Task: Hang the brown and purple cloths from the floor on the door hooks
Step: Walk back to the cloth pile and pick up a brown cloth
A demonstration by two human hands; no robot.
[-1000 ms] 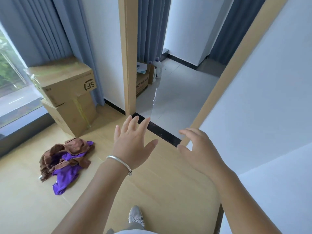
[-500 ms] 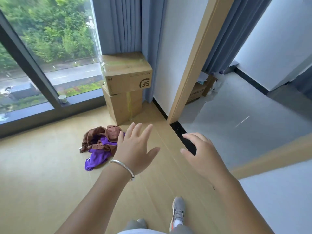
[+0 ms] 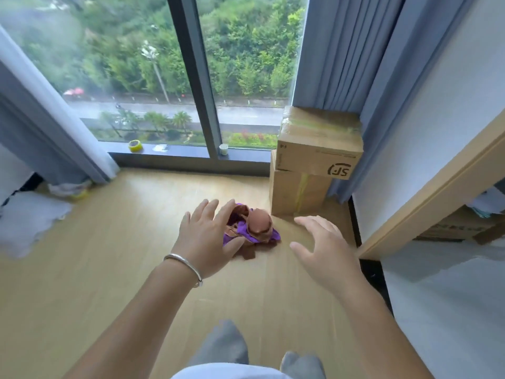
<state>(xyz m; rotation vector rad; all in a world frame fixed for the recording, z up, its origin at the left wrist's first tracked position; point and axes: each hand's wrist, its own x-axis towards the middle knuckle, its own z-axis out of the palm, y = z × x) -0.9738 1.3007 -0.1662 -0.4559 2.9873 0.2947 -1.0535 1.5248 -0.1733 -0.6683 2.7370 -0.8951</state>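
Upper cardboard box point(image 3: 318, 144), stacked on a second box point(image 3: 296, 194) beside the window point(image 3: 191, 77): its front face carries the logo "SF", printed upside down at the lower right corner. The small mark near that face's upper left corner is too blurred to read.

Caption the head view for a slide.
Open left hand and right hand reach toward brown and purple cloths on the floor.

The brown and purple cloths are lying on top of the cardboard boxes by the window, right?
Not quite. The head view shows the brown and purple cloths lying bunched on the wooden floor, beside the cardboard boxes by the window, not on top of them.
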